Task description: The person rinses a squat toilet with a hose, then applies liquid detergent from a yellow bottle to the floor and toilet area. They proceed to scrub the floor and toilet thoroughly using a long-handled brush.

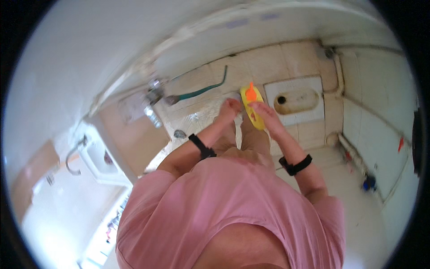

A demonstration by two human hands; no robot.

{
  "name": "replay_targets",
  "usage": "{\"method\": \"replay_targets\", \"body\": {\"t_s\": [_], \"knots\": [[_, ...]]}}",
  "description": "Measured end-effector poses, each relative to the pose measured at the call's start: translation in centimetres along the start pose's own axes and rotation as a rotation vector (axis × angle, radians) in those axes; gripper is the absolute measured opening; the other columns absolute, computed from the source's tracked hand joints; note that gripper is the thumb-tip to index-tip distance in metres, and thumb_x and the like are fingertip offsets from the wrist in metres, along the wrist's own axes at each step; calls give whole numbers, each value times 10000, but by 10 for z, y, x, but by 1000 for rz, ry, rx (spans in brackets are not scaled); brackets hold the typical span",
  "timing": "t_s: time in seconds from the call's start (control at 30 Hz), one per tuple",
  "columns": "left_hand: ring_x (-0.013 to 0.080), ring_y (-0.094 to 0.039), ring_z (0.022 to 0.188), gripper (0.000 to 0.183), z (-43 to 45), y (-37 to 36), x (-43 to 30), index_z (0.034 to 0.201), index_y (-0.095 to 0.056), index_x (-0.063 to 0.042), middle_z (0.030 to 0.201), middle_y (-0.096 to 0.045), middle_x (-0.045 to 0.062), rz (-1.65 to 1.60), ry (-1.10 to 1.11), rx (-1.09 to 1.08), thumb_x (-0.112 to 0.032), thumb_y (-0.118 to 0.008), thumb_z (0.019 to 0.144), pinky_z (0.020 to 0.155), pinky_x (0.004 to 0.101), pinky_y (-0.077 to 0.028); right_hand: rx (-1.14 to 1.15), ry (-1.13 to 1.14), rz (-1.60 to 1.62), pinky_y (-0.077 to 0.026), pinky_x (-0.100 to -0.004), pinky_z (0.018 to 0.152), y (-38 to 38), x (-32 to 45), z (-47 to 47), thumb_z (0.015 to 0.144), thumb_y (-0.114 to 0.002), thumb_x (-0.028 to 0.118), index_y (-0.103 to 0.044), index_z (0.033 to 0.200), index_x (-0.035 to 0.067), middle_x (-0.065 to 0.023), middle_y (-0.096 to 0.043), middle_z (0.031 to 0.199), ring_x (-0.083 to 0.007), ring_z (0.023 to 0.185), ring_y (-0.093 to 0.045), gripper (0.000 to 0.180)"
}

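Observation:
A yellow plastic bottle-like container (256,121) with a pointed orange part (251,94) near its far end is in front of my right leg. My right hand (267,116) holds it from the right side, fingers reaching over its face. A red mark shows on its near half. Close to its left side, my left hand (231,108) is curled with bent fingers. Whether something small is inside that hand cannot be seen. Both my wrists wear black bands. The floor squat toilet (300,100) lies to the right of the container, with brown stains in its bowl.
A green hose (201,90) lies on the tiled floor (262,65), which looks wet on the left. A floor drain (179,134) is nearby. At left stand a white washbasin (100,154) with a curved faucet and a clear bottle (153,116). Pipes (339,74) run along the right wall.

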State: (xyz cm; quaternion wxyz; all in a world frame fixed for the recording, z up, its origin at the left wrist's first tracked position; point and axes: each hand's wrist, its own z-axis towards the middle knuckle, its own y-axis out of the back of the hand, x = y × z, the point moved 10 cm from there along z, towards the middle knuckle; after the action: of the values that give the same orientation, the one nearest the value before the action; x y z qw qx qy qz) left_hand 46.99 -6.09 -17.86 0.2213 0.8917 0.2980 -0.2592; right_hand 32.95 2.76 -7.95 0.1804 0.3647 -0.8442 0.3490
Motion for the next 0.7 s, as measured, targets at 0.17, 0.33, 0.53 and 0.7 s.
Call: {"method": "replay_targets", "body": {"t_s": [0.17, 0.33, 0.53, 0.7], "knots": [[260, -606, 904, 523, -122, 27, -57, 1059, -494, 33, 952, -618, 173, 46, -167, 152, -259, -708, 681, 793, 346, -472, 194, -113, -168, -402, -282, 856, -92, -26, -18, 887, -526, 369, -409, 1293, 89, -29, -496, 1150, -128, 955, -510, 508], [359, -591, 941, 704, -176, 106, -12, 1070, -467, 55, 990, -595, 244, 284, -45, -47, -390, -755, 607, 803, 385, -467, 399, -177, -326, -387, -317, 913, -173, -78, -30, 860, -547, 412, -235, 1399, 86, -97, -426, 1259, -177, 1050, -501, 702], [339, -618, 843, 473, -285, 239, 103, 1094, -509, -97, 890, -639, 172, 492, 73, -263, -239, -666, 671, 766, 431, -481, 689, -279, -763, -420, -283, 844, -325, -144, -84, 884, -535, 321, -299, 1361, 70, -82, -580, 1041, -161, 933, -566, 589], [326, -619, 815, 331, -397, 326, 218, 951, -590, -87, 856, -642, 154, 374, -3, -519, -237, -641, 661, 735, 430, -481, 659, 26, -990, -383, -220, 592, -432, -178, -82, 910, -504, 249, -525, 950, 67, 14, -538, 693, -75, 626, -498, 188]]}}
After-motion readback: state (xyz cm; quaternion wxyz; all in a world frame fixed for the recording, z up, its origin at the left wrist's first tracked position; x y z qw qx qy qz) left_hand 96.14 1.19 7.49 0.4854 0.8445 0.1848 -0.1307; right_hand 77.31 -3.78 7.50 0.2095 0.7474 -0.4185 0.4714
